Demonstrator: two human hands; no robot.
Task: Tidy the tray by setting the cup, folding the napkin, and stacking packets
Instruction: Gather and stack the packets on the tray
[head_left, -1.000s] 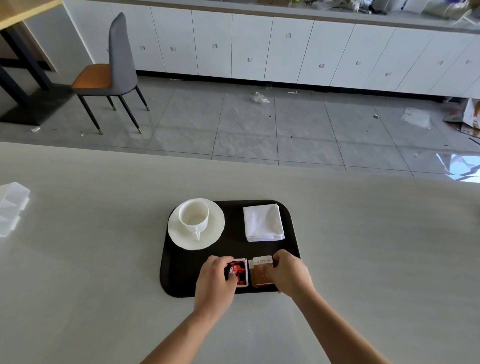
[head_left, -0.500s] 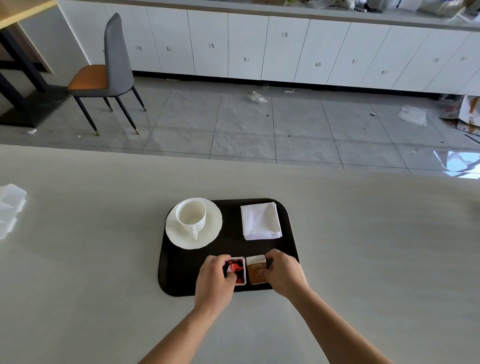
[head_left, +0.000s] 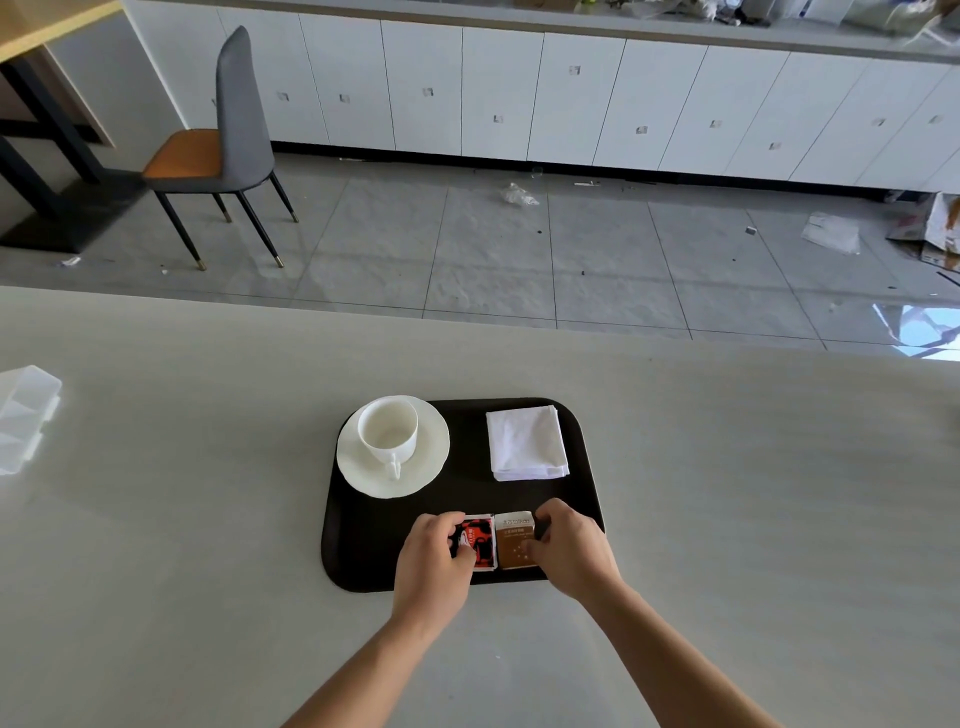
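A dark tray (head_left: 363, 540) lies on the pale counter. At its far left a white cup (head_left: 388, 430) stands upright on a white saucer (head_left: 431, 467), handle toward me. A folded white napkin (head_left: 525, 442) lies at the far right. At the tray's near edge a red packet (head_left: 480, 540) and a brown packet (head_left: 513, 540) lie flat side by side, touching. My left hand (head_left: 434, 564) pinches the red packet's left edge. My right hand (head_left: 571, 551) holds the brown packet's right edge.
A clear plastic container (head_left: 23, 415) sits at the counter's left edge. Beyond the counter's far edge are a tiled floor with scattered litter, a grey and orange chair (head_left: 218, 150) and white cabinets (head_left: 519, 93).
The brown packet, raised at an angle one second ago, now lies flat beside the red packet. Both hands stay on the packets.
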